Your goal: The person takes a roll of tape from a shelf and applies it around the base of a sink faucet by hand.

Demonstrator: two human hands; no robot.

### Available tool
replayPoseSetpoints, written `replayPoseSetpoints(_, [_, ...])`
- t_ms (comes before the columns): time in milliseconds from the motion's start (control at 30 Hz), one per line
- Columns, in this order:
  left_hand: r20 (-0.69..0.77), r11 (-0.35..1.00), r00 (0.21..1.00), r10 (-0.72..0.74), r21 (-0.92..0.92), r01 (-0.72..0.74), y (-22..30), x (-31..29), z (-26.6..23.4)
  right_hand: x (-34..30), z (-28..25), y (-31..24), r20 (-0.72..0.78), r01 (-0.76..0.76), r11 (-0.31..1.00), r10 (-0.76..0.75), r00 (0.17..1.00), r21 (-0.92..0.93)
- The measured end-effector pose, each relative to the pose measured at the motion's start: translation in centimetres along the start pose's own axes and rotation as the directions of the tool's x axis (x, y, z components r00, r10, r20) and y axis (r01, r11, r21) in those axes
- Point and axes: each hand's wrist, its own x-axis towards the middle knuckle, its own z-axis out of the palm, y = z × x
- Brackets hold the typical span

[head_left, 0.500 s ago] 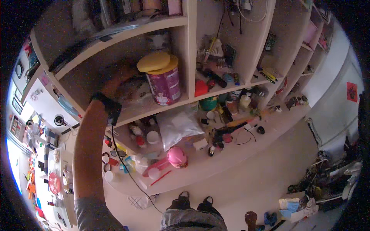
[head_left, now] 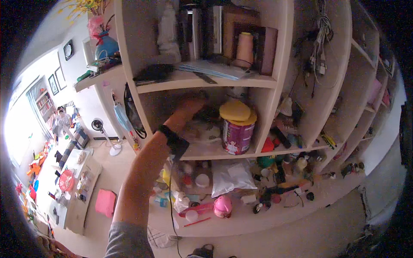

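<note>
My left hand (head_left: 190,108) reaches into the middle shelf compartment, its fingers dim and blurred next to a dark object (head_left: 208,114) that I cannot make out. Whether it grips that object does not show. On my left wrist is a black strapped device (head_left: 174,142), from which a thin dark cable (head_left: 171,202) hangs down. Right of the hand stands a purple tin (head_left: 236,138) with a yellow lid (head_left: 235,112) lying tilted on top. A clear plastic wrap or bag (head_left: 202,135) seems to lie on the shelf below the hand. My right hand is out of view.
Face masks (head_left: 208,71) and a thread cone (head_left: 245,47) occupy the shelf above. Below lie a silvery pouch (head_left: 232,178), a pink round container (head_left: 223,206) and several small items. Uprights divide the shelves. A fan (head_left: 112,144) and a pink stool (head_left: 105,202) stand at left.
My view has turned left and up, so the shelf sits farther right and lower. My left hand remains inside the compartment. The right hand, earlier at the bottom edge, has left the view.
</note>
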Motion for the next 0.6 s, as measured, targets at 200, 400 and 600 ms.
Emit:
replayPoseSetpoints(200, [0.305,0.943,0.947,-0.102,-0.275,0.19,8.0,-5.6,-0.2,-2.3,-0.2,5.5,0.081,-0.252,0.818,0.246,0.966,0.517])
replayPoseSetpoints(400, [0.12,0.971,0.99,-0.069,-0.221,0.095,6.8,-6.2,2.5,1.3,1.0,3.6,0.049,0.059,0.968,-0.073,0.996,0.242])
replayPoseSetpoints(600, [0.031,0.921,0.998,-0.05,-0.386,0.059,10.1,-11.3,2.4,0.3,1.2,2.9,0.109,-0.083,0.98,0.064,0.992,0.179])
